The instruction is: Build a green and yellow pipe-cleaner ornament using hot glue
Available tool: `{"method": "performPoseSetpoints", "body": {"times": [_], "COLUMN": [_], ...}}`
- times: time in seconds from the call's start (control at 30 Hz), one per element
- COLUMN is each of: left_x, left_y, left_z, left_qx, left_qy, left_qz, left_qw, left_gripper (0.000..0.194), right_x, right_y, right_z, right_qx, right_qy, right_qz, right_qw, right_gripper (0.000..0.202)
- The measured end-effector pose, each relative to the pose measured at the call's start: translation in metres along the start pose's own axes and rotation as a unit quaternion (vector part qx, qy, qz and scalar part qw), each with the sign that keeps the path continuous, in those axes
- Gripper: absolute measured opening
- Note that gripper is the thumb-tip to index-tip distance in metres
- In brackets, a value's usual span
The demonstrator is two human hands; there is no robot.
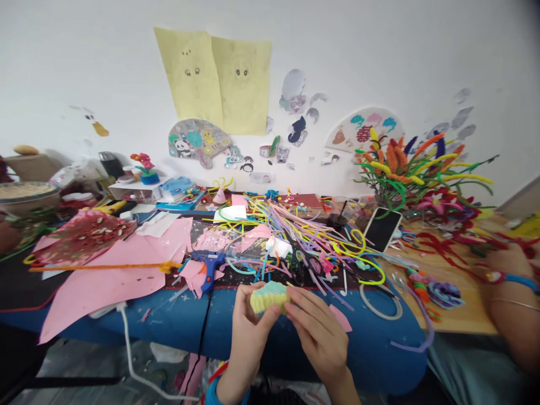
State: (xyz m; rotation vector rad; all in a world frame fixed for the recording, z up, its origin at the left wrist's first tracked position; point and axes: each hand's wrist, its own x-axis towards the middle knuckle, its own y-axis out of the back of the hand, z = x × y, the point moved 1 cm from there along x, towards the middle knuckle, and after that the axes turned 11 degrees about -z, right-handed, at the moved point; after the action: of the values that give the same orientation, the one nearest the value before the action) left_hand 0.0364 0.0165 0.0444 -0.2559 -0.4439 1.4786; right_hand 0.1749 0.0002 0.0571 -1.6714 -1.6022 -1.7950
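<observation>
A small block of yellow and pale blue pipe cleaners [269, 298] is held up over the blue table front. My left hand [248, 326] grips its left side, thumb at the bottom and fingers behind. On its right edge my right hand [318, 332] presses with thumb and fingertips. Just beyond lies a heap of loose pipe cleaners [295, 225] in yellow, lilac and pink. Black-handled scissors [298, 264] rest among them. A blue glue gun [210, 270] lies to the left, beside pink paper scraps.
Pink paper sheets [113, 298] cover the left of the table. A phone [382, 229] leans before a bunch of pipe-cleaner flowers [417, 163]. A white cable [129, 343] hangs off the front edge. Another person's arm [512, 315] is at the right, over a wooden tabletop [472, 309].
</observation>
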Motion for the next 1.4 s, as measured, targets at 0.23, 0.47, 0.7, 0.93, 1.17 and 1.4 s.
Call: {"method": "performPoseSetpoints", "body": {"times": [0.23,0.47,0.7,0.93,1.17,1.4], "left_x": [-0.001,-0.002,-0.007,-0.008,-0.01,-0.02], "left_y": [0.0,-0.003,-0.001,0.002,0.0,0.004], "left_z": [0.0,0.003,0.003,0.003,0.001,-0.007], "left_qx": [-0.003,-0.016,0.027,-0.033,-0.016,0.053], "left_qy": [0.009,0.029,0.004,0.041,0.018,-0.052], "left_qz": [-0.004,0.005,-0.028,-0.054,-0.041,0.007], "left_qw": [1.0,0.999,0.999,0.997,0.999,0.997], "left_gripper": [0.042,0.048,0.051,0.049,0.045,0.044], "right_x": [-0.002,-0.005,-0.005,-0.001,-0.004,-0.012], "right_y": [-0.006,-0.021,-0.029,-0.026,-0.031,-0.033], "right_z": [-0.01,-0.022,-0.025,-0.024,-0.024,-0.025], "right_qx": [-0.006,-0.018,-0.023,-0.013,-0.041,-0.1], "right_qy": [-0.063,-0.123,-0.137,-0.159,-0.144,-0.075], "right_qz": [0.095,0.14,0.161,0.16,0.178,0.155], "right_qw": [0.993,0.982,0.977,0.974,0.972,0.98], "right_gripper": [0.022,0.017,0.031,0.033,0.043,0.049]}}
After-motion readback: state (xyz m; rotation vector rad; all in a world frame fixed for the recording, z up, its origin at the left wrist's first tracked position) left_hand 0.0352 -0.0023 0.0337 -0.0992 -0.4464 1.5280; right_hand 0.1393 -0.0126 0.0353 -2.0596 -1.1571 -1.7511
